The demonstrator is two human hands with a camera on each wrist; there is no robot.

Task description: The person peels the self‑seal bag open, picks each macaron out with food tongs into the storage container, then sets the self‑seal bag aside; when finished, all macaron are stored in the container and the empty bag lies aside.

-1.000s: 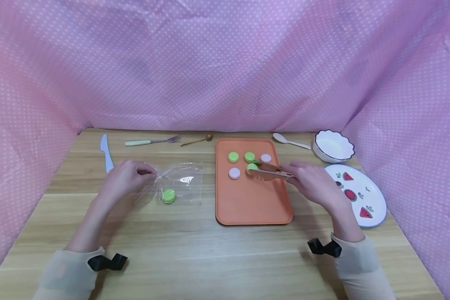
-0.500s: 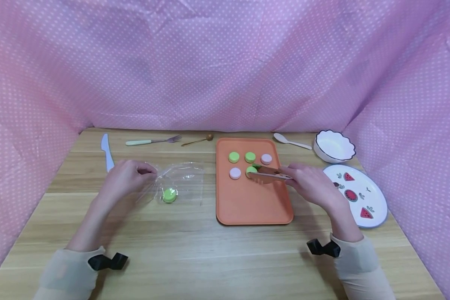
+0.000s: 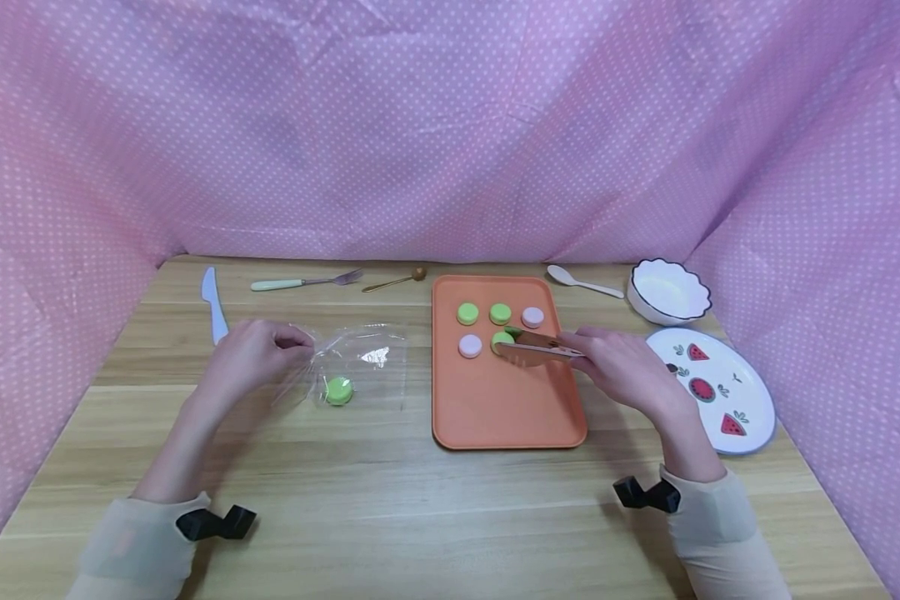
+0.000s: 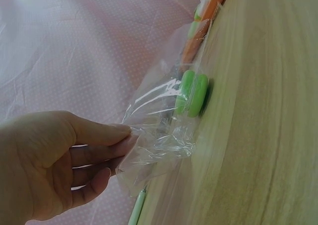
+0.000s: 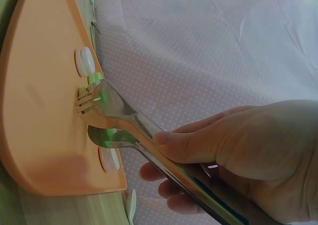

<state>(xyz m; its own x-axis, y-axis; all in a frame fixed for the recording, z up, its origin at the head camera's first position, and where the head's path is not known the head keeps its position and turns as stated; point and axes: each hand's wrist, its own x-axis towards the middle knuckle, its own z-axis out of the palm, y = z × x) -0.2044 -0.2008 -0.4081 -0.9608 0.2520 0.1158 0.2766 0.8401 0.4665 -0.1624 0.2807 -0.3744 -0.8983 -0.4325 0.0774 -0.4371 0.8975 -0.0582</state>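
My left hand (image 3: 258, 354) pinches the gathered mouth of a clear plastic bag (image 3: 381, 383) between thumb and fingers. Inside the bag, on the table, is a green macaron (image 3: 338, 391), standing out as two green shells in the left wrist view. My right hand (image 3: 622, 367) grips metal tongs (image 5: 141, 130), one end a slotted fork, the other a spoon. Their ends reach either side of a green macaron (image 3: 503, 339) on the orange tray (image 3: 487, 417). Two more green macarons (image 3: 467, 314) and two pale pink macarons (image 3: 470, 347) lie around it.
Along the back lie a blue knife (image 3: 213, 304), a fork (image 3: 300, 284), a small gold spoon (image 3: 393, 283) and a white spoon (image 3: 585, 283). A scalloped white bowl (image 3: 667, 292) and a watermelon-patterned plate (image 3: 746, 387) stand right of the tray. A pink dotted cloth (image 3: 450, 150) surrounds the table.
The tongs have shifted slightly at the green macaron on the tray, their ends now a little lower beside it. My left hand and the bag hold still.
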